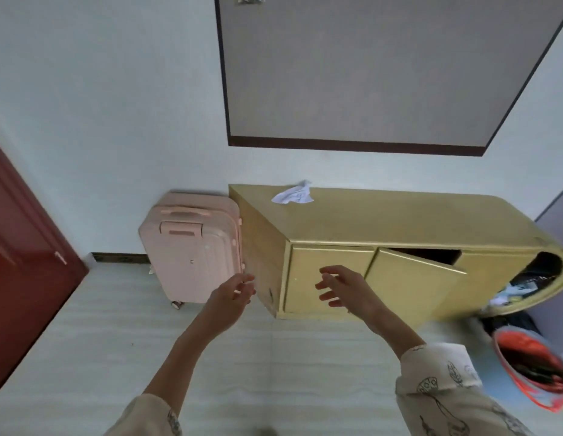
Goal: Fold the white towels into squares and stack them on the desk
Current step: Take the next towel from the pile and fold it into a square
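Observation:
One crumpled white towel (293, 193) lies on the far left part of the top of the yellow desk (383, 218), close to the wall. My left hand (234, 292) is stretched out in front of the desk's left corner, fingers relaxed, holding nothing. My right hand (341, 286) reaches out in front of the desk's left door, fingers spread and empty. Both hands are well below and in front of the towel, touching nothing.
A pink suitcase (192, 247) stands against the desk's left side. The desk's middle door (409, 278) hangs ajar. A dark red door (25, 269) is at the left. Clothes and an orange-rimmed bag (531, 366) crowd the right.

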A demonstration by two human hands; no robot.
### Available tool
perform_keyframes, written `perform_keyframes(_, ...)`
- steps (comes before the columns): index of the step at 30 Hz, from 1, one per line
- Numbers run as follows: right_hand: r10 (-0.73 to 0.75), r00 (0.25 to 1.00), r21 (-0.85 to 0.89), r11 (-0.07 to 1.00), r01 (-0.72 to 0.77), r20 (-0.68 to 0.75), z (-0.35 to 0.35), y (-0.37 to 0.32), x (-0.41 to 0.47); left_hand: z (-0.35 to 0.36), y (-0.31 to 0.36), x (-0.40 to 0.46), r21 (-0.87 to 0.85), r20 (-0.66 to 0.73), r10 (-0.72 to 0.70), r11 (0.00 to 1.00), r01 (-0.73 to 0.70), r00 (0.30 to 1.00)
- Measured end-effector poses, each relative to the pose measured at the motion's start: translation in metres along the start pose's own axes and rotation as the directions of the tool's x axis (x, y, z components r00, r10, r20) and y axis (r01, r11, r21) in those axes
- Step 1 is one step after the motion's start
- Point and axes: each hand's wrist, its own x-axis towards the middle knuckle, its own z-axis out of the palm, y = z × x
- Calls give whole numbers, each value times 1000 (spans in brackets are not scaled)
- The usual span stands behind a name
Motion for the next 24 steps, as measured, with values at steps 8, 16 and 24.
perform_keyframes(8,38,996,30,999,-36,-76,-62,-24,160,17,36,193,50,123,29,998,-36,992)
perform_keyframes(16,93,993,54,995,-89,-71,-113,-7,334,58,26,358,41,195,-67,997,61,978)
perform_keyframes(24,179,984,-218,960,-175,1,-139,41,511,120,1,510,168,192,-269,956,239,944)
